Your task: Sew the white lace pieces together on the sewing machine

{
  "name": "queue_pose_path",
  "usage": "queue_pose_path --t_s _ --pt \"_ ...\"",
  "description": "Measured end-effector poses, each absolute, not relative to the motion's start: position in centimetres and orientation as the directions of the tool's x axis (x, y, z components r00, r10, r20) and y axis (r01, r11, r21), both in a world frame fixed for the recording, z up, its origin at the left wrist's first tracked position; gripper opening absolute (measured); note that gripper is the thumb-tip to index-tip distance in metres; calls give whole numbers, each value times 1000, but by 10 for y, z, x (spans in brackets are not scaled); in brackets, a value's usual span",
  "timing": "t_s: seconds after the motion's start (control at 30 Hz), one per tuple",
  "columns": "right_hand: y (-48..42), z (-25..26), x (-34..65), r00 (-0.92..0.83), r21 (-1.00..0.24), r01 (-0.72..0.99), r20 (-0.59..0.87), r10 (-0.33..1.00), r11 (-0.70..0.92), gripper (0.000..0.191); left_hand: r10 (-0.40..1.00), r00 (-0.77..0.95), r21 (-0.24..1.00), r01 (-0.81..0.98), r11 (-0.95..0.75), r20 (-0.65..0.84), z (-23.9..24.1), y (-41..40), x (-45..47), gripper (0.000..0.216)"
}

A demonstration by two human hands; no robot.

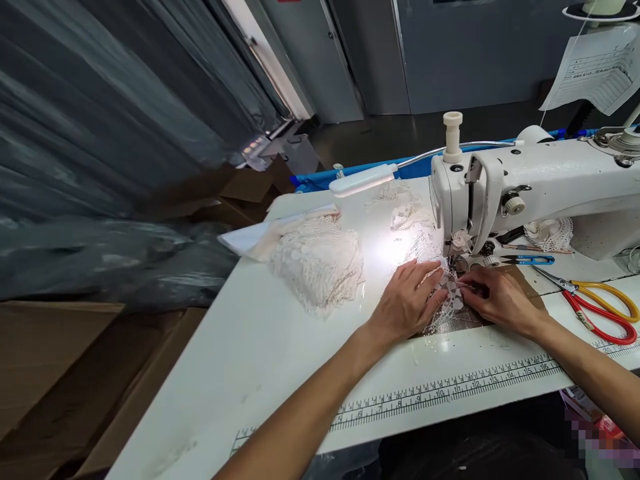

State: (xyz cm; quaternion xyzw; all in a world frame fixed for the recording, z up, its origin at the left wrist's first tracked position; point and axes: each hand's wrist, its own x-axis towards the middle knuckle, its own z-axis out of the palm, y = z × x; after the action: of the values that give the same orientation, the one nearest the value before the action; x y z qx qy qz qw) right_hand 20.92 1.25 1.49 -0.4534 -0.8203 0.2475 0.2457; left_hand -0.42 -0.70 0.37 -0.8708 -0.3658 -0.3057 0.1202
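Note:
My left hand [410,297] lies flat, fingers stretched, pressing a small piece of white lace [450,293] onto the sewing table [280,347] just in front of the needle. My right hand [493,300] rests on the other side of the same lace, fingers curled and pinching its edge. Both hands sit directly under the head of the white sewing machine [530,180], whose presser foot area [455,257] is just beyond my fingertips.
A heap of cream lace [315,260] lies to the left under the lamp [365,180]. Red and yellow scissors [600,307] and blue thread snips [530,260] lie to the right. A printed ruler [450,390] runs along the table's front edge. Cardboard boxes [55,373] stand at left.

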Motion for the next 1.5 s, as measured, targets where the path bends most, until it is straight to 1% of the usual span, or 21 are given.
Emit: queue_pose_path --t_s 0.07,0.13,0.2,0.27,0.3,0.37,0.43,0.47,0.57,0.63,0.7,0.77,0.83,0.9,1.03,1.23,1.33,1.43,1.5 --pt "9 12 208 -506 -580 615 229 832 534 19 520 522 8 701 -714 676 7 -11 4 24" --pt "5 11 205 -557 -508 623 246 793 595 18 485 541 2 666 -746 687 8 -14 11 25" --pt "2 12 202 -605 -437 637 227 763 635 19 464 575 4 625 -780 674 7 -15 14 23" --pt "1 14 202 -639 -402 638 200 743 656 20 491 585 50 609 -792 646 4 -14 14 18" --pt "3 15 203 -650 -414 626 192 735 661 21 519 581 89 608 -789 627 2 -13 13 16" --pt "8 21 207 -674 -491 571 175 717 657 21 567 571 158 608 -778 594 0 -11 10 15" --pt "17 29 213 -681 -568 539 142 719 622 24 567 579 182 587 -789 586 -2 -10 7 13" --pt "22 33 216 -668 -581 558 110 736 593 26 557 585 183 575 -797 590 -2 -10 7 13" --pt "34 41 222 -621 -526 666 2 784 529 31 536 588 178 557 -811 606 -2 -11 7 14" --pt "37 40 224 -620 -514 681 -25 784 522 32 539 579 181 561 -808 612 -1 -11 7 14" --pt "36 33 225 -627 -526 654 24 778 544 32 547 577 189 564 -804 606 0 -12 8 14" --pt "33 24 225 -632 -521 615 123 765 592 33 559 576 198 569 -798 596 2 -12 8 12" --pt "29 17 226 -651 -491 574 211 729 655 35 564 575 201 572 -795 592 2 -12 8 11" --pt "27 13 228 -683 -454 544 250 686 706 36 563 572 199 574 -794 597 2 -12 8 11" --pt "26 14 228 -725 -396 531 245 643 749 36 561 566 204 571 -795 604 1 -12 8 13" --pt "23 15 223 -718 -324 593 201 666 737 34 569 568 193 586 -787 594 -2 -12 6 14" --pt "19 15 225 -715 -346 582 213 666 736 36 575 570 203 584 -786 587 -3 -12 7 15" --pt "15 15 228 -748 -393 509 237 620 765 36 565 561 199 581 -789 605 -3 -13 7 14" --pt "14 15 230 -772 -385 482 239 589 787 34 569 551 204 584 -785 610 -2 -13 7 13"
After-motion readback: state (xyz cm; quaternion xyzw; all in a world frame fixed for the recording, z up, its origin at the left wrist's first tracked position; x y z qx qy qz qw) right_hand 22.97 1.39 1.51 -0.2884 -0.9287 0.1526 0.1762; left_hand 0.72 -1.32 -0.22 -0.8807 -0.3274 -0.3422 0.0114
